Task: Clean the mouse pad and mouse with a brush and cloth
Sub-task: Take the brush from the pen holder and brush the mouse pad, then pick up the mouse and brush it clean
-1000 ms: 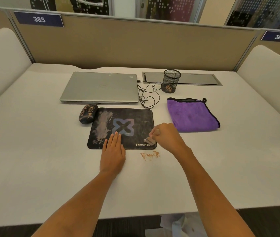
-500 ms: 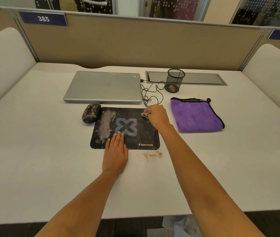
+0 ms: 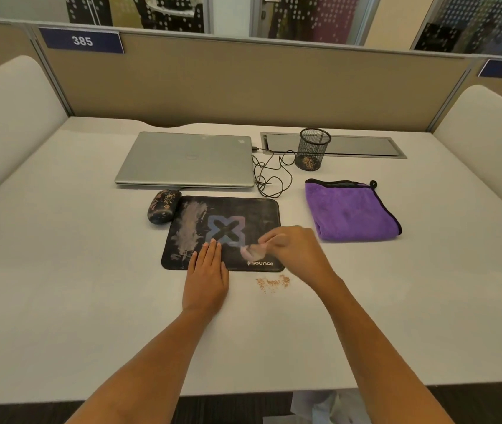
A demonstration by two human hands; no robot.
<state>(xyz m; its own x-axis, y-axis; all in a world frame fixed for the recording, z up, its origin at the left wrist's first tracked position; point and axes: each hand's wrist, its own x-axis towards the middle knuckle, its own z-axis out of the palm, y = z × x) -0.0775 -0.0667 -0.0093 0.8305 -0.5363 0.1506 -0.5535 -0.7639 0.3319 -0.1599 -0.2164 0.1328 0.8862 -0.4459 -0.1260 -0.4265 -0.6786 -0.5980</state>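
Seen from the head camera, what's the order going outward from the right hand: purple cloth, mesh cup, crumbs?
1. Crumbs, on the table just toward the person from the right hand, which grips the brush.
2. Cloth, to the hand's right.
3. Cup, at the back, past the cable.

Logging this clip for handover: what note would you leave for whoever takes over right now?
Left hand: flat, pressing the pad at its near edge.
Right hand: grips a small brush, blurred, over the pad's right half.
Mouse: dirty, at the pad's far left corner.
Cloth: folded, right of the pad, untouched.
Done: the right half looks brushed; crumbs lie on the desk just before it.
Left: the pale smear on the pad's left, the mouse, the wiping.
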